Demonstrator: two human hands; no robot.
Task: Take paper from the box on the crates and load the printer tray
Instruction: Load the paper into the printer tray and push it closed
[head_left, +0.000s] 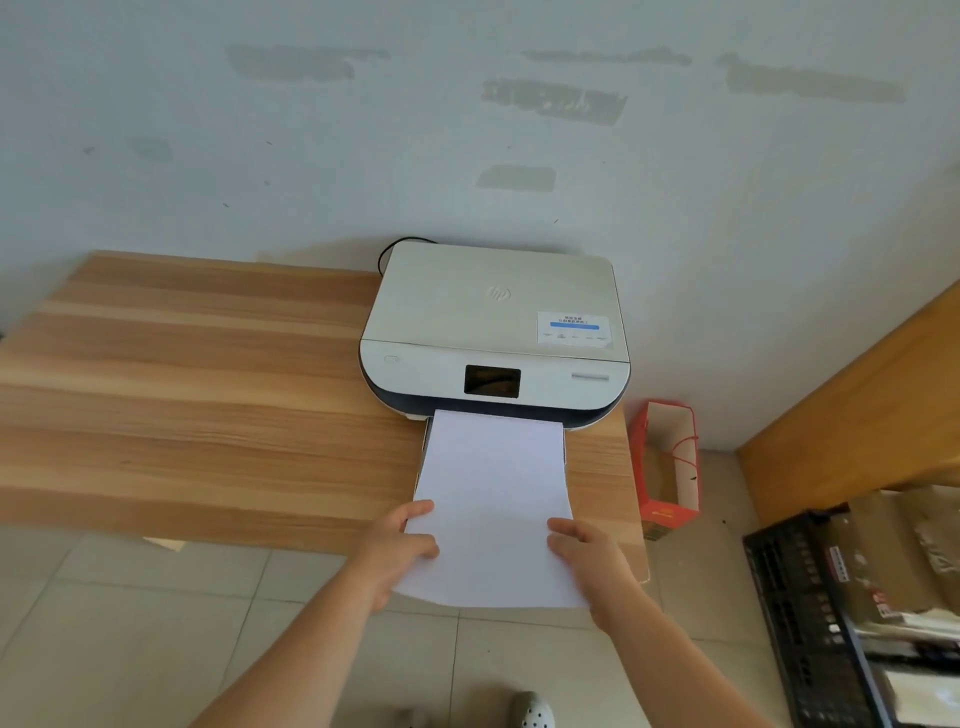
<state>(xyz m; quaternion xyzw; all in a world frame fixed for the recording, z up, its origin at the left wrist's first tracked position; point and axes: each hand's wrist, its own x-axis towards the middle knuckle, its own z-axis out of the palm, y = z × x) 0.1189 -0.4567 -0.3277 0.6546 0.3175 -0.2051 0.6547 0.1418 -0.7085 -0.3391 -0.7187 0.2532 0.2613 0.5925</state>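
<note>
A white printer (493, 322) with a dark screen sits at the right end of a wooden table (197, 395), against the wall. A stack of white paper (493, 493) lies in the pulled-out tray (423, 457) under the printer's front, its far edge in the slot. The near end of the stack hangs past the table edge. My left hand (402, 545) grips the paper's near left edge. On the near right edge, my right hand (587, 556) holds the stack. A black crate (800, 613) with a cardboard box (893, 551) on it stands at the right.
A red paper bag (667, 467) stands open on the floor between the table and the crate. A wooden board (857, 410) leans at the right. The floor is tiled; a white shoe (532, 709) shows at the bottom. A black cable (400, 247) runs behind the printer.
</note>
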